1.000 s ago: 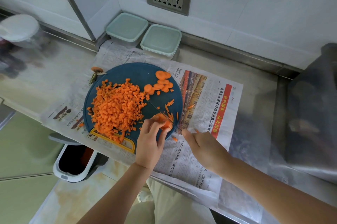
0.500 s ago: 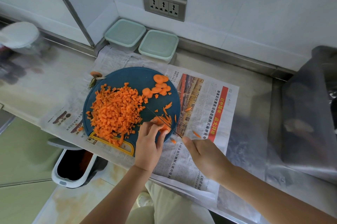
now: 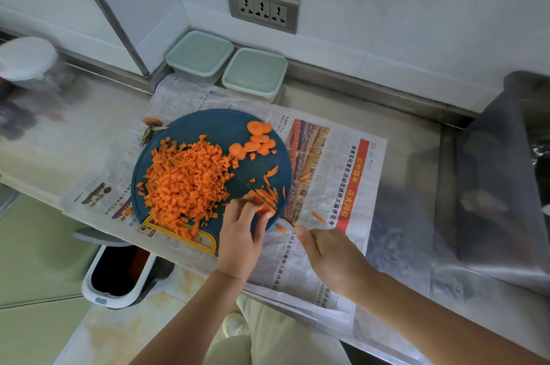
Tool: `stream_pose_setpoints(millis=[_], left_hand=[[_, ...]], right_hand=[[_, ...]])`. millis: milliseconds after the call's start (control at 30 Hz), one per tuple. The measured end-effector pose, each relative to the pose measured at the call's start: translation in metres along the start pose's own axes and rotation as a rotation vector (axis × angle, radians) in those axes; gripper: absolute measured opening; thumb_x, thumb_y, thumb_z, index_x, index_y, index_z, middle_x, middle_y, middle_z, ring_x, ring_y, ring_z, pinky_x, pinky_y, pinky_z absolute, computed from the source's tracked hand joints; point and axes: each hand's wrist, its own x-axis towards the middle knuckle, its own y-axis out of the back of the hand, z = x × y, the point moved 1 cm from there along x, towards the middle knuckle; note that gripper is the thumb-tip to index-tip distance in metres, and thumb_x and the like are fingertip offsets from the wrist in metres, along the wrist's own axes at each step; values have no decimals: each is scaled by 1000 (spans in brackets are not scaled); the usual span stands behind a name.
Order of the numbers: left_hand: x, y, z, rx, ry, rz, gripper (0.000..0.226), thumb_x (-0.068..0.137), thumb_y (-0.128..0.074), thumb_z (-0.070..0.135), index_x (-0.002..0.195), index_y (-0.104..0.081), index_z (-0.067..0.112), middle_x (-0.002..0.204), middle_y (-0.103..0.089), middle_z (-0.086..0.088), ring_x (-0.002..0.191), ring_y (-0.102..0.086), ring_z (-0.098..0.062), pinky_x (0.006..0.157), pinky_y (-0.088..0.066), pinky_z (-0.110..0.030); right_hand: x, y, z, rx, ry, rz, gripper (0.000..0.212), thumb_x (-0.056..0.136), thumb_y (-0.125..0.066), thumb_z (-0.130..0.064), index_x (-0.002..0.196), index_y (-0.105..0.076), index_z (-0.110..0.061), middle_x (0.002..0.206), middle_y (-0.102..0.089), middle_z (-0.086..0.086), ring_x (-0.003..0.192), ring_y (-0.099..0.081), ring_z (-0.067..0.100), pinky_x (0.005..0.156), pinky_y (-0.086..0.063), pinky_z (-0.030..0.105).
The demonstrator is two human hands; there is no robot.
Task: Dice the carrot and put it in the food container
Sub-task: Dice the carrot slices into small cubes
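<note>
Carrot strips lie on the blue cutting board beside the diced pile. My left hand pinches them steady so my right hand, gripping the knife, can chop.

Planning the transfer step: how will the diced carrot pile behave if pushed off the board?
Probably flows as loose bits, not one mass: the dice lie as separate small cubes heaped on the board. Likely light and apt to scatter: strays already lie on the newspaper. Flat-faced cubes, so unlikely to roll far.
</note>
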Motion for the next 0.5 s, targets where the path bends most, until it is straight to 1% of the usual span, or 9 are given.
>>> stream_pose_setpoints(millis=[67, 200, 333, 400, 433, 500], left_hand=[[0, 0, 0, -17, 6, 1, 11, 91, -55, 30, 100, -55, 26, 102, -46, 4, 91, -54, -17, 75, -47, -23], [0, 0, -1, -18, 9, 8, 10, 90, -55, 31, 100, -55, 26, 101, -45, 6, 90, -54, -16, 72, -48, -24], [0, -1, -2, -6, 0, 20, 10, 90, -56, 30, 98, -56, 24, 100, -45, 7, 85, -54, -19, 69, -47, -23], [1, 0, 0, -11, -4, 19, 10, 91, -55, 30, 99, -55, 25, 100, -45, 8, 85, -54, -19, 70, -47, -23], [1, -1, 1, -18, -5, 18, 10, 91, -55, 30, 99, -55, 25, 101, -45, 8, 85, -55, -19, 71, -48, -24], [1, 0, 1, -27, 0, 16, 10, 91, -56, 30, 100, -55, 26, 103, -46, 8, 88, -56, -20, 74, -49, -25]], right_hand=[[2, 1, 0, 20, -5, -19, 58, 101, -19, -46, 53, -32, -16, 47, -29, -1, 41, -30, 12, 50, -31, 20], [6, 7, -2, 69, -33, -63, 59, 103, -20, -43, 52, -29, -15, 46, -24, 0, 37, -24, 12, 47, -31, 18], [17, 6, -3, 79, -61, -94, 59, 103, -19, -43, 52, -28, -15, 46, -23, 1, 38, -21, 12, 44, -27, 22], [25, 2, -2, 71, -65, -101, 61, 103, -19, -43, 51, -29, -15, 44, -24, 1, 38, -23, 16, 52, -36, 33], [29, 0, -2, 67, -66, -105, 61, 103, -19, -44, 51, -30, -15, 43, -24, 1, 37, -23, 17, 52, -37, 34], [35, -4, -3, 61, -66, -118, 62, 102, -18, -46, 50, -31, -15, 42, -25, 2, 36, -23, 17, 47, -31, 34]])
